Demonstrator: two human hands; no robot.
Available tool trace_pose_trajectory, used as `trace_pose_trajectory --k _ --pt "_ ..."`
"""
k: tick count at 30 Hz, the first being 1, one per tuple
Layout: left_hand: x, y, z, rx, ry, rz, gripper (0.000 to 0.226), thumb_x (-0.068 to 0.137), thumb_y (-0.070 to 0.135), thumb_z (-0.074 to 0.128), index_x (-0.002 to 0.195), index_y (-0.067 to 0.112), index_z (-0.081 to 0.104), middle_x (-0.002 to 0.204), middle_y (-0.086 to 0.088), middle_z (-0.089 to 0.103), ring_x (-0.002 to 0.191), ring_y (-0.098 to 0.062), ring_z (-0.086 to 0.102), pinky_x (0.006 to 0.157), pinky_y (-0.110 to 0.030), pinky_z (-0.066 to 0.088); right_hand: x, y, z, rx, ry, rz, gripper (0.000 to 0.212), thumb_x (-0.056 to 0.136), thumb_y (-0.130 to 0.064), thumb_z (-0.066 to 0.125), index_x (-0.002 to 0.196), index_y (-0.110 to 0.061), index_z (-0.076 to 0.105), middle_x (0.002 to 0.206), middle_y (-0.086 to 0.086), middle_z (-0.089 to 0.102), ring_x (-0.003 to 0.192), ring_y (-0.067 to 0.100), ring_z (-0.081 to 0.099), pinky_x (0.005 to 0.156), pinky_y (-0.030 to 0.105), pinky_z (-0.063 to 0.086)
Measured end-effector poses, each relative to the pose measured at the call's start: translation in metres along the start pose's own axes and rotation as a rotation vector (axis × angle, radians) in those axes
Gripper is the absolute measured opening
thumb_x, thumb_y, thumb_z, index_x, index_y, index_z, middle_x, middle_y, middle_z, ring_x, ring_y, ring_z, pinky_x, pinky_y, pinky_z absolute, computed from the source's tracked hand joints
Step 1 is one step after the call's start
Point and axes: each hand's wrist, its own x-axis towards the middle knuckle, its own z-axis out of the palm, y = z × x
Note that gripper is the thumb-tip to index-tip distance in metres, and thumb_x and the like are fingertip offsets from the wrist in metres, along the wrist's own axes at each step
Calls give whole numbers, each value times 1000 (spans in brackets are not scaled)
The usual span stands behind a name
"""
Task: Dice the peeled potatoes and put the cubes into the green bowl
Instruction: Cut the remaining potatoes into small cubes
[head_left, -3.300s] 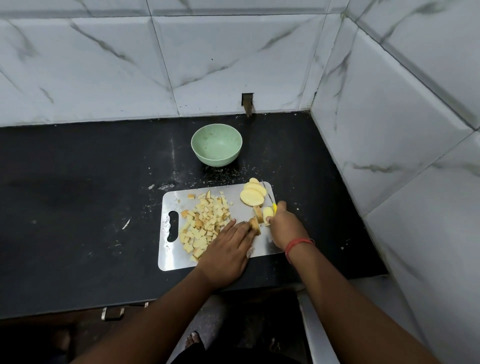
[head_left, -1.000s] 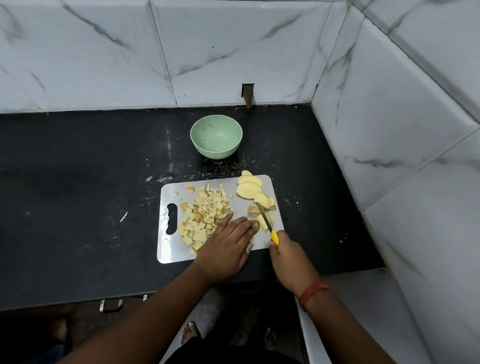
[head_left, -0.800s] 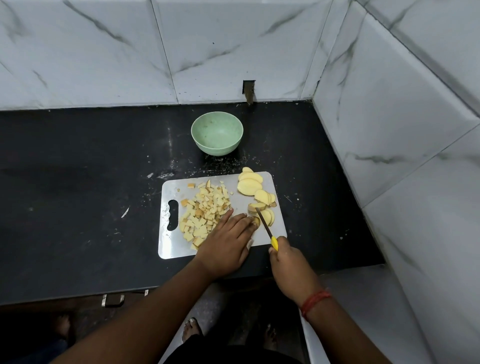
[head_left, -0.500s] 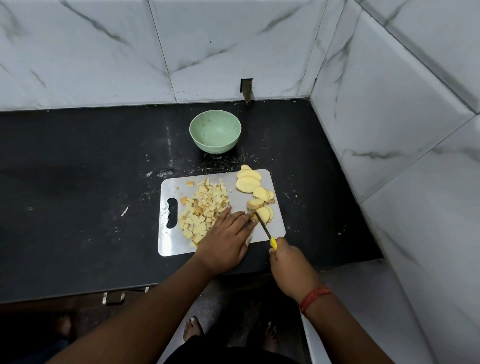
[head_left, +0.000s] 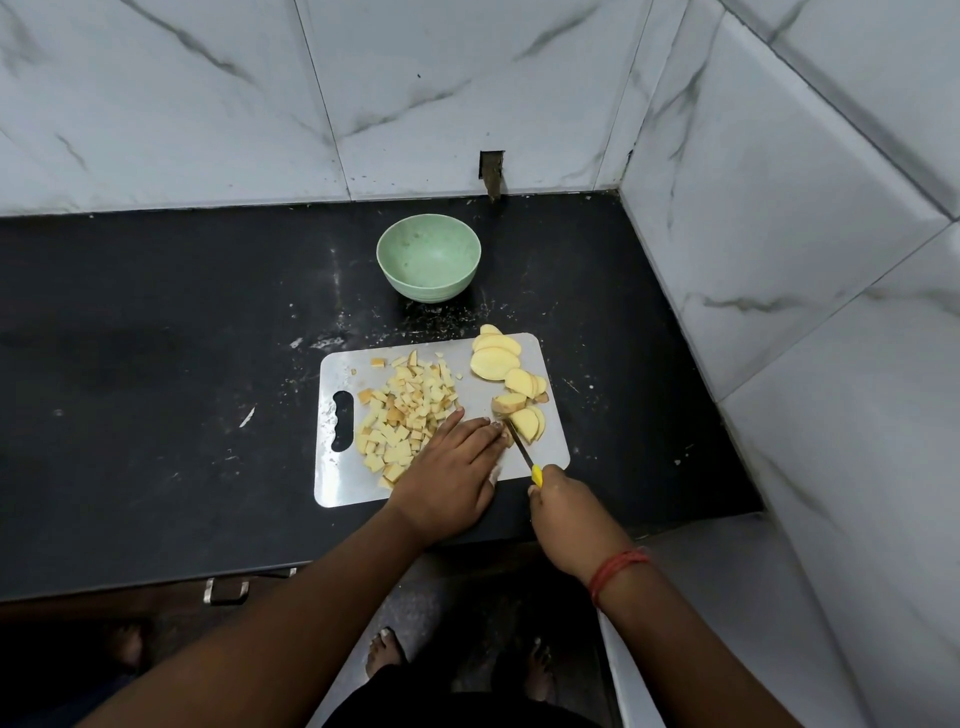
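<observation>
Left hand (head_left: 451, 475) lay flat on the cutting board (head_left: 551, 451), fingers straight and together, fingertips (head_left: 488, 427) pressing down on a potato piece that they mostly hid. Right hand (head_left: 569, 512) was curled around the yellow handle of a knife (head_left: 524, 454), only the tip of the handle showing above the fist; the blade ran up and away from that hand, alongside the left fingertips, its tip at the potato slices (head_left: 525, 422) just beyond them. More peeled potato slices (head_left: 496, 359) lay further out from the right hand, overlapping in a row toward the board's far right corner. Pile of diced cubes (head_left: 405, 415) sat just left of the left hand, touching its thumb side, spread toward the board's handle slot (head_left: 342, 428). Green bowl (head_left: 428, 264) stood upright on the black table (head_left: 156, 364), well beyond both hands, past the far edge of the board and apart from it; no cubes could be seen in it. White specks and scraps were scattered on the table between bowl and board. A red thread band (head_left: 618, 569) circled the right wrist. White marble-look tile walls (head_left: 779, 234) closed in behind the bowl and on the right-hand side.
</observation>
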Motion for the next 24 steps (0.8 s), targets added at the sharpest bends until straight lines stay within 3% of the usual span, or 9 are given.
trace_pose_trajectory --k 10,13,16,20,24 --pt "2 1 -2 62 -12 -17 47 98 30 48 137 9 62 140 -9 60 127 -29 54 121 -52 30 13 -1 0 -36 -125 77 24 104 -27 38 114 -6 46 86 6 50 74 20 50 68 31 39" --pt "2 2 -3 79 -11 -12 48 97 31 48 136 9 63 139 -9 60 126 -30 54 120 -53 31 3 2 2 -27 -153 97 21 104 -21 40 116 -5 46 101 10 60 77 18 50 68 29 37" --pt "3 1 -3 82 -20 -14 50 95 31 49 137 9 62 140 -9 59 127 -30 53 121 -52 31 -9 12 3 -42 -151 92 19 105 -23 37 112 -7 46 89 6 55 75 19 51 67 28 37" --pt "2 1 -2 61 -24 -11 51 95 32 49 138 9 61 140 -10 58 128 -30 52 122 -52 30 -23 29 -1 -26 -164 80 13 104 -22 40 97 -12 41 90 7 58 80 22 57 68 27 37" --pt "1 1 -2 62 -37 -10 51 95 31 50 139 8 59 140 -12 57 131 -30 50 123 -52 27 -26 35 -15 14 -68 26 19 104 -29 38 91 -16 42 74 -3 49 66 13 50 59 30 36"
